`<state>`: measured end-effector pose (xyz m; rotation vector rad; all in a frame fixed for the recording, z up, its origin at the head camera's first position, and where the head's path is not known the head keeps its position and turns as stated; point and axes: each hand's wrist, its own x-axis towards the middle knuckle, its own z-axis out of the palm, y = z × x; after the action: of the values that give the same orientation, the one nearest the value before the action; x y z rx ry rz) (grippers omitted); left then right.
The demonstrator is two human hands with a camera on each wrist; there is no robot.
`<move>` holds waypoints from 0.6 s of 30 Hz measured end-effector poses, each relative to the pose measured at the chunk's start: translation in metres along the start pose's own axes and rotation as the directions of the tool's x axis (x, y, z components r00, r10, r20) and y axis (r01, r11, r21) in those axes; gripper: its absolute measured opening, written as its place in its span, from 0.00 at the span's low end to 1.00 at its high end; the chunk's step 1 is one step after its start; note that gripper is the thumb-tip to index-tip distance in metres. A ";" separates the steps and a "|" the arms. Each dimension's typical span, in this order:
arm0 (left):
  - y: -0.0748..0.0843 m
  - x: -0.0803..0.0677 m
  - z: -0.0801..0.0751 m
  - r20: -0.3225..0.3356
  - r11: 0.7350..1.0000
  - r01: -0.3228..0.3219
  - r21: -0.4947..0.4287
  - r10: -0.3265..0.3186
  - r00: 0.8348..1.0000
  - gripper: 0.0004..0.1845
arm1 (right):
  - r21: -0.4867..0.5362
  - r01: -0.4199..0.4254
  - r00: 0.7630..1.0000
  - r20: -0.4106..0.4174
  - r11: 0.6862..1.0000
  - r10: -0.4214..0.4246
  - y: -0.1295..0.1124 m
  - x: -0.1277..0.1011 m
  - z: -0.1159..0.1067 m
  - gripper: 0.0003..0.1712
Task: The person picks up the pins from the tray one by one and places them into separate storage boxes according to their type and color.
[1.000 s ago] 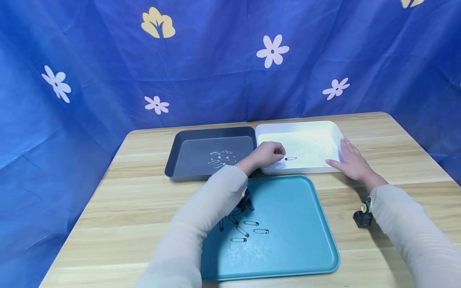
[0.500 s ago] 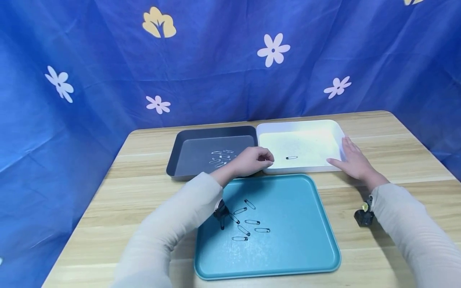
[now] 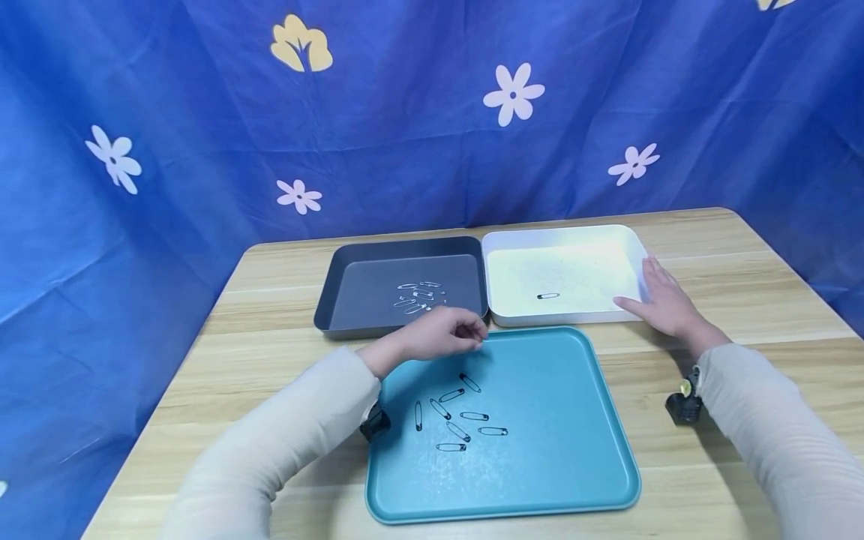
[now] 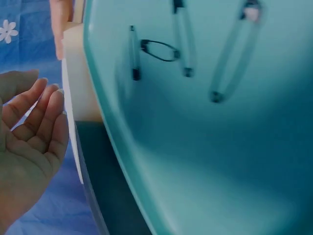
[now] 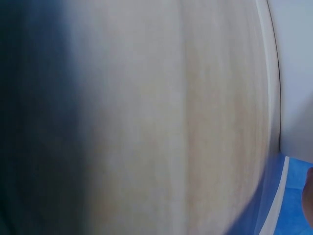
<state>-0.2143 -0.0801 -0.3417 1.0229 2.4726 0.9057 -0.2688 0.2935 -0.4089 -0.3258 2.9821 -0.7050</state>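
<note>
My left hand [image 3: 442, 334] hovers over the far edge of the teal tray [image 3: 574, 480]. Its fingers are loosely bent and hold nothing, as the left wrist view also shows. Several black safety pins, one of them a safety pin [image 3: 493, 431], lie spread over the left half of that tray. My right hand [image 3: 664, 304] rests at the right front corner of the white tray [image 3: 628, 244], fingers extended along its side. A single black safety pin [image 3: 548, 295] lies in the white tray. Silver safety pins [image 3: 421, 294] form a loose cluster in the dark grey tray [image 3: 351, 274].
The grey and white trays stand side by side at the back of the wooden table [image 3: 270, 300], behind the teal one. A blue flowered cloth [image 3: 405, 150] hangs behind the table. Black wrist cameras [image 3: 683, 409] hang under the sleeves.
My left hand has drawn back from the white tray, moving left and nearer to me, over the teal tray. The safety pin stays in the white tray. My right hand has barely moved.
</note>
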 end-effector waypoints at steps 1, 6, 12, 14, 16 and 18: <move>-0.001 -0.003 0.001 0.006 1.000 -0.002 0.001 0.002 1.000 0.08 | -0.001 -0.001 1.000 0.001 1.000 0.001 0.000 0.000 0.000 0.56; -0.011 -0.013 0.004 0.051 1.000 0.004 -0.010 -0.004 0.999 0.08 | -0.004 -0.006 1.000 0.011 1.000 0.007 -0.001 0.000 -0.001 0.56; -0.018 -0.018 0.008 0.107 1.000 0.024 0.007 -0.025 0.994 0.09 | -0.003 -0.011 1.000 0.018 1.000 0.011 -0.001 0.000 -0.003 0.56; -0.020 -0.018 0.009 0.122 0.999 0.032 0.016 -0.034 0.992 0.09 | -0.001 -0.012 1.000 0.017 1.000 0.012 -0.002 0.000 -0.004 0.56; -0.020 -0.018 0.010 0.140 0.999 0.040 0.023 -0.043 0.989 0.09 | 0.002 -0.012 1.000 0.016 1.000 0.012 -0.002 0.000 -0.004 0.56; -0.020 -0.018 0.011 0.158 0.999 0.037 0.031 -0.041 0.987 0.09 | 0.007 -0.013 1.000 0.016 1.000 0.012 -0.003 0.000 -0.004 0.56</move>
<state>-0.2072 -0.0992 -0.3623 1.0107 2.3701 0.7491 -0.2690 0.2927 -0.4042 -0.3106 2.9633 -0.7085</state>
